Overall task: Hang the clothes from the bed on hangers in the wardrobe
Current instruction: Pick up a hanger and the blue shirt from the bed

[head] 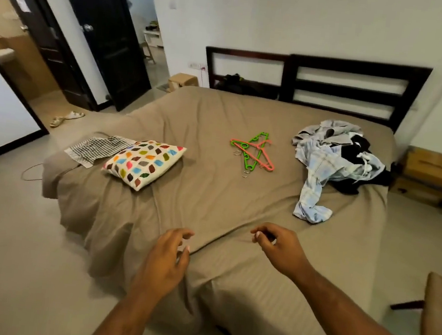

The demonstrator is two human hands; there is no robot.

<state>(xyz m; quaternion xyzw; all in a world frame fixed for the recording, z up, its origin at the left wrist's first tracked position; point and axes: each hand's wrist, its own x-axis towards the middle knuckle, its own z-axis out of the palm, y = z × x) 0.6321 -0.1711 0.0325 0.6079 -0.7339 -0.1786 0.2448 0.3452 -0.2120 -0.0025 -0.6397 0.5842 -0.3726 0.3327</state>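
Note:
A heap of clothes, pale denim, grey and black, lies on the right side of the bed, one denim leg trailing toward me. Green and pink plastic hangers lie crossed in the bed's middle. My left hand hovers over the near corner of the brown sheet with loosely curled fingers, holding nothing. My right hand hangs just above the sheet to its right, fingers also loosely curled and empty. Both hands are well short of the hangers and clothes. No wardrobe is in view.
A patterned cushion and a checked cloth lie on the bed's left side. Dark doors stand open at the back left. Cardboard boxes sit right of the bed, a chair at the right edge, and sandals on the floor.

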